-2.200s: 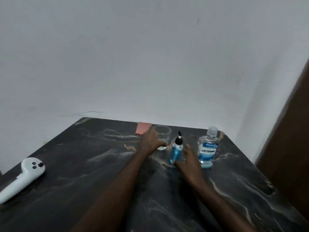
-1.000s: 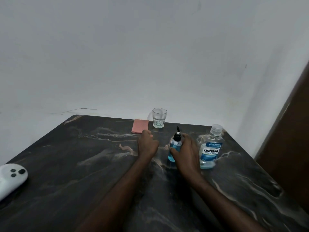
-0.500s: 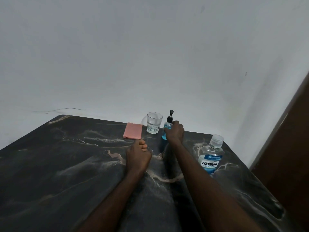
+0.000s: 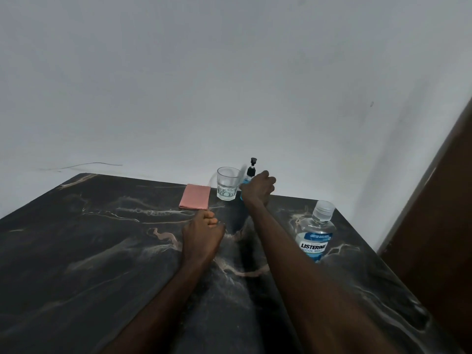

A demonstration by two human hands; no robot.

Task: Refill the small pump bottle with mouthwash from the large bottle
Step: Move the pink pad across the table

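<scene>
Spillage is threatening: we are gripping the small pump bottle [image 4: 247, 180] with our right hand [image 4: 257, 189] beside the glass [image 4: 227, 183], left hand [image 4: 203, 235] resting empty, large bottle [image 4: 316, 236] standing capped on the worktop [image 4: 102, 251].

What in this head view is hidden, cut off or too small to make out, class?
- Pump bottle: right hand covers its body, so the fill level is hidden.
- Large bottle: right forearm covers its lower left edge; small label print is unreadable.
- Left hand: curled fingers hide the palm.
- Table: cut off by the frame's lower edges.
</scene>
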